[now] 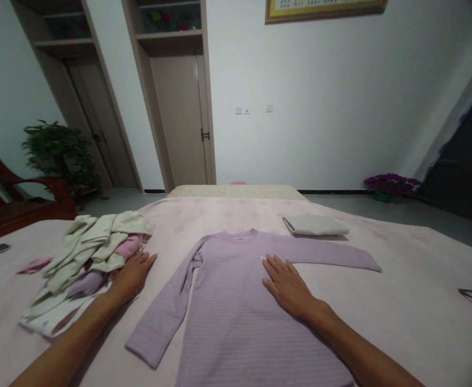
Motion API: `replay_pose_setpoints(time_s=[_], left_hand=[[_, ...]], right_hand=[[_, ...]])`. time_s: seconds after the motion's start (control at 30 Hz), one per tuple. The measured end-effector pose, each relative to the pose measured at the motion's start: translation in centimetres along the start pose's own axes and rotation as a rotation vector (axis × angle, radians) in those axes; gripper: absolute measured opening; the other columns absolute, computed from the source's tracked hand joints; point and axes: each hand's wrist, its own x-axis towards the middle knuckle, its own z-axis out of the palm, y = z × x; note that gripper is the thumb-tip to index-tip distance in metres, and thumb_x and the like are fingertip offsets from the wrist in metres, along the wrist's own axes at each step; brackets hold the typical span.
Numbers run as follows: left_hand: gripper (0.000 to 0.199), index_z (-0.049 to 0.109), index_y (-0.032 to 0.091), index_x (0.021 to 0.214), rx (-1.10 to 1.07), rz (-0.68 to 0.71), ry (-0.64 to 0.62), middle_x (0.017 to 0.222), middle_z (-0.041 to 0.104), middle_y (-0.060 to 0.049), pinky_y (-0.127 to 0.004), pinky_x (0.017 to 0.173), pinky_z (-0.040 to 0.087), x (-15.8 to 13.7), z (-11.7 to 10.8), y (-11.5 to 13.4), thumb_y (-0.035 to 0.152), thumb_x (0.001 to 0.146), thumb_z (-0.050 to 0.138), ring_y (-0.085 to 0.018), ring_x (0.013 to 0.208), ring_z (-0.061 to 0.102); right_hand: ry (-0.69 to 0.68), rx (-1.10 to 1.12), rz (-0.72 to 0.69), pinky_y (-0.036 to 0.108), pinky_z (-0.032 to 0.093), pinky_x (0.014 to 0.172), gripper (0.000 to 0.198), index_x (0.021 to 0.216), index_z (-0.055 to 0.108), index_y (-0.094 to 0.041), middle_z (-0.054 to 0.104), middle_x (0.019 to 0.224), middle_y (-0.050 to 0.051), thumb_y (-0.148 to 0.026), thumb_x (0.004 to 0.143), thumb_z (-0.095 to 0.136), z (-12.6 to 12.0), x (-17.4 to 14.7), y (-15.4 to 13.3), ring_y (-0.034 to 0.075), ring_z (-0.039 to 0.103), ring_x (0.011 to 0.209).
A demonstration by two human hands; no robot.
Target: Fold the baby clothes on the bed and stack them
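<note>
Lilac ribbed-knit long-sleeved top [227, 301] lies flat on pale pink patterned cloth [400, 312], directly beneath right grip [286, 287], fingers slightly spread. Left grip [133, 275], fingers extended, rests apart from it.

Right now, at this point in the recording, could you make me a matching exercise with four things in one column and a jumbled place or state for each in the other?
Column one
1. Lilac ribbed long-sleeved top
2. Pale grey folded fabric item
3. Person's right hand
4. Tangled pile of cream, pink and lilac clothes

Column two
A. Palm down on a garment's upper front
B. Heaped towards the picture's left side
C. Spread flat with both sleeves out
D. Lying just beyond an outstretched sleeve

Right pairs
1-C, 2-D, 3-A, 4-B
</note>
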Motion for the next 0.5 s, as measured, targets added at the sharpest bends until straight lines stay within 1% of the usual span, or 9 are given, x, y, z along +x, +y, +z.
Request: replay_pose_setpoints(time_s=[0.07,0.17,0.33,0.4,0.43,0.5], left_hand=[[0.057,0.057,0.017,0.139,-0.03,0.011,-0.011,0.145,0.054,-0.015,-0.045,0.119,0.032,-0.8,-0.2,-1.4,0.002,0.087,0.039,-0.027,0.14,0.044],[0.059,0.055,0.02,0.141,-0.068,0.058,-0.026,0.148,0.052,-0.01,-0.043,0.119,0.033,-2.1,-0.7,-3.5,0.003,0.087,0.038,-0.025,0.142,0.041],[0.063,0.052,0.018,0.144,-0.047,0.142,-0.052,0.153,0.047,-0.009,-0.043,0.12,0.031,-4.4,-1.2,-7.4,0.004,0.084,0.037,-0.025,0.144,0.039],[0.059,0.056,0.019,0.14,-0.066,0.121,-0.061,0.151,0.05,-0.01,-0.044,0.119,0.032,-5.0,-1.9,-7.5,0.008,0.085,0.038,-0.026,0.141,0.043],[0.054,0.059,0.021,0.137,-0.093,0.089,-0.063,0.148,0.053,-0.009,-0.044,0.117,0.034,-5.1,-2.4,-6.8,0.012,0.087,0.039,-0.027,0.139,0.046],[0.043,0.066,0.023,0.127,-0.173,0.006,-0.069,0.138,0.062,-0.009,-0.043,0.111,0.039,-5.2,-3.7,-4.3,0.023,0.093,0.04,-0.028,0.129,0.055]], right_hand=[[0.005,-0.019,0.018,0.052,0.013,0.123,0.064,0.155,0.035,-0.018,0.03,0.161,0.009,-0.052,0.101,0.031,0.2,-0.2,0.0,0.027,0.023,0.15],[0.012,-0.029,0.032,0.052,0.015,0.123,0.063,0.154,0.037,-0.019,0.03,0.161,0.008,-0.052,0.101,0.032,0.2,-0.3,0.2,0.026,0.024,0.15],[0.019,-0.033,0.044,0.051,0.016,0.122,0.061,0.153,0.039,-0.02,0.031,0.161,0.007,-0.051,0.101,0.032,0.2,-0.3,0.1,0.025,0.025,0.15],[0.028,-0.024,0.043,0.051,0.016,0.122,0.061,0.153,0.039,-0.02,0.031,0.161,0.007,-0.051,0.101,0.033,0.4,-0.3,0.2,0.025,0.026,0.15],[0.032,-0.02,0.043,0.051,0.016,0.122,0.061,0.153,0.039,-0.02,0.032,0.161,0.007,-0.05,0.101,0.033,0.5,-0.3,0.2,0.025,0.026,0.15],[0.036,-0.016,0.044,0.051,0.016,0.122,0.06,0.152,0.04,-0.021,0.032,0.161,0.007,-0.05,0.1,0.033,0.6,-0.2,0.3,0.025,0.026,0.149]])
